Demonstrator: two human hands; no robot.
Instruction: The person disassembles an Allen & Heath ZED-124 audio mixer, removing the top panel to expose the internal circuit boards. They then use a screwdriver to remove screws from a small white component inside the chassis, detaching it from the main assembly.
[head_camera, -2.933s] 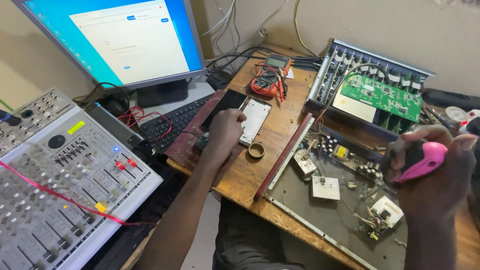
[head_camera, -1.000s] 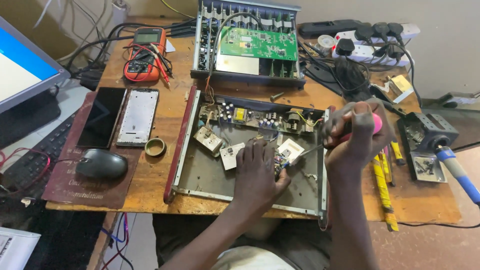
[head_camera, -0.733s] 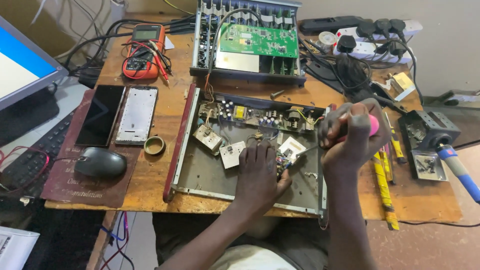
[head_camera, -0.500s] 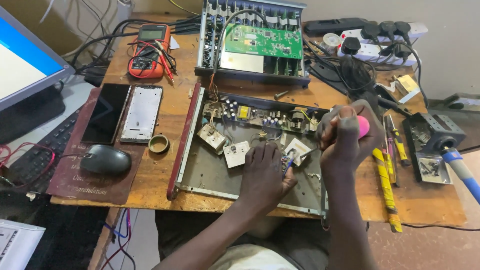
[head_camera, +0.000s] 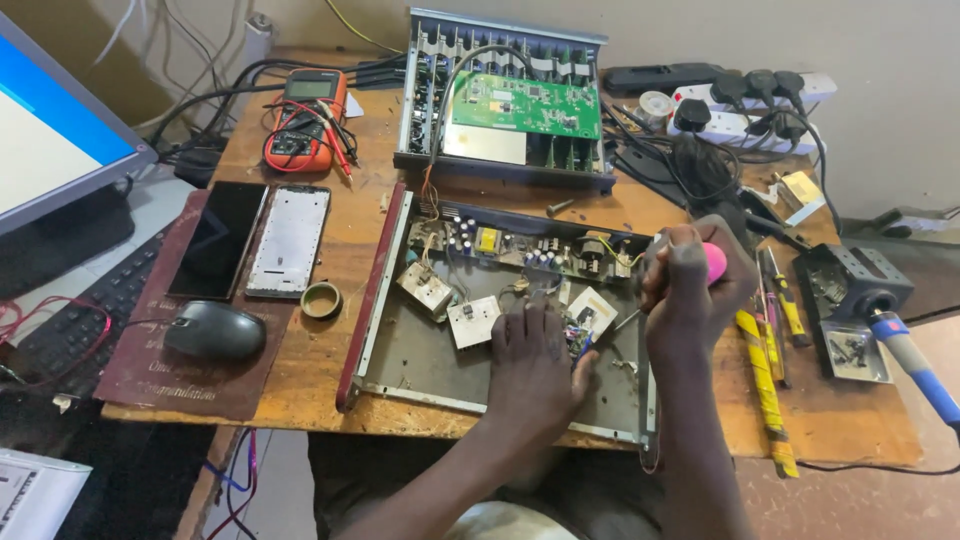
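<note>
My left hand (head_camera: 535, 370) lies palm down inside the open metal chassis (head_camera: 420, 345) at the front of the wooden bench (head_camera: 340, 250), fingers spread and released, pressing on the small circuit boards near the chassis middle; it grips nothing I can see. My right hand (head_camera: 690, 285) is clenched around a pink-handled screwdriver (head_camera: 714, 262), held above the chassis's right edge with the shaft angled down toward my left fingers. The tip is hidden between the hands.

Inside the chassis, a strip of power components with capacitors (head_camera: 520, 250) runs along the rear wall, and two square white modules (head_camera: 472, 322) sit just left of my left hand.

Behind the chassis stands a second open unit carrying a green rectangular circuit board (head_camera: 525, 105). At rear left lies an orange multimeter (head_camera: 305, 120) with red leads. A black phone (head_camera: 218, 240) and a pale phone frame (head_camera: 290, 240) lie side by side on a dark red mat (head_camera: 150, 370), with a black mouse (head_camera: 215, 330) in front of them and a small round ring (head_camera: 321, 299) just beside the mat.

At rear right, a white power strip (head_camera: 740, 110) holds black plugs. A blue-handled soldering iron (head_camera: 915, 360) rests in its stand at far right, beside a small tray of screws (head_camera: 852, 352). Yellow tools (head_camera: 765, 380) lie right of the chassis.
</note>
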